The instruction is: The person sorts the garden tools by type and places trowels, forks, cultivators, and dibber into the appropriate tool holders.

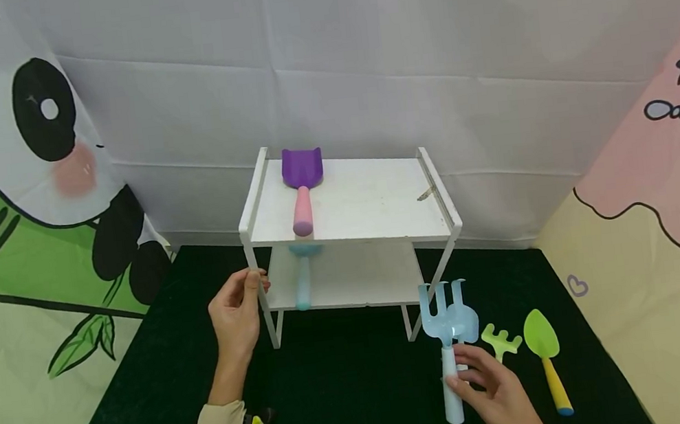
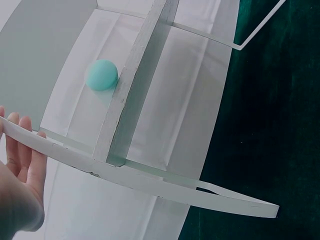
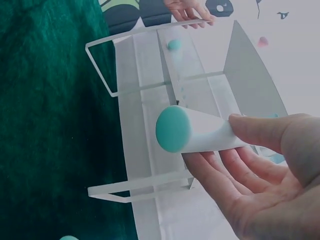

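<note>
My left hand [image 1: 235,313] grips the left front leg of a small white two-tier shelf [image 1: 369,195], fingers and thumb around the thin bar. In the left wrist view, fingertips [image 2: 25,150] show behind that bar. My right hand [image 1: 489,383] pinches the pale handle of a light blue toy garden fork [image 1: 435,323], held upright in front of the shelf's right leg. The handle's teal end [image 3: 172,129] faces the right wrist camera. A purple toy shovel [image 1: 301,167] with a pink handle lies on the top tier. On the lower tier sits a light blue tool [image 1: 302,281], its head partly hidden.
Behind the fork, a light blue shovel [image 1: 465,322] is partly hidden. Right of it are a green toy rake [image 1: 501,341] and a green trowel [image 1: 541,334] with a yellow handle. The table has a dark green cloth [image 1: 334,392]; printed curtains stand around it.
</note>
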The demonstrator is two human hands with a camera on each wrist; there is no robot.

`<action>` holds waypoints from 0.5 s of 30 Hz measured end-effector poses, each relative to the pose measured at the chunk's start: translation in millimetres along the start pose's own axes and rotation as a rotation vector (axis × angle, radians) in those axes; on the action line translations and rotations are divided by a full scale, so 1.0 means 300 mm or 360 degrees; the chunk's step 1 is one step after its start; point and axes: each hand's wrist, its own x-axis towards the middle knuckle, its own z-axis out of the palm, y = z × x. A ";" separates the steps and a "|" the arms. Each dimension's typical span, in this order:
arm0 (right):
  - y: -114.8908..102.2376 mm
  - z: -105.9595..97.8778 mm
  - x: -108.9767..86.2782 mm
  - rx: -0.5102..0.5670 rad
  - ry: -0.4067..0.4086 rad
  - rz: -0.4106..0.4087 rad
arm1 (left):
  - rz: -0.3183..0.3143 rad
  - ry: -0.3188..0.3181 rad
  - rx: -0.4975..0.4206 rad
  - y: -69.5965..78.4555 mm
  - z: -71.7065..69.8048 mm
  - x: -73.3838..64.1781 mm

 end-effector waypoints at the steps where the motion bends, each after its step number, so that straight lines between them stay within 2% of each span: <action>1: -0.003 0.004 0.003 0.0003 -0.0003 0.0000 | 0.0006 0.0000 -0.0003 0.001 0.000 0.000; 4: -0.010 0.018 0.012 -0.0008 -0.0009 -0.0021 | 0.0012 0.0006 -0.0010 -0.009 0.000 0.001; 10: -0.020 0.043 0.030 -0.0058 -0.0022 -0.0101 | -0.0021 0.0018 -0.0029 -0.102 -0.007 0.011; 15: -0.028 0.056 0.043 -0.0073 -0.0076 -0.0186 | -0.0007 0.0005 -0.0049 -0.120 -0.012 0.012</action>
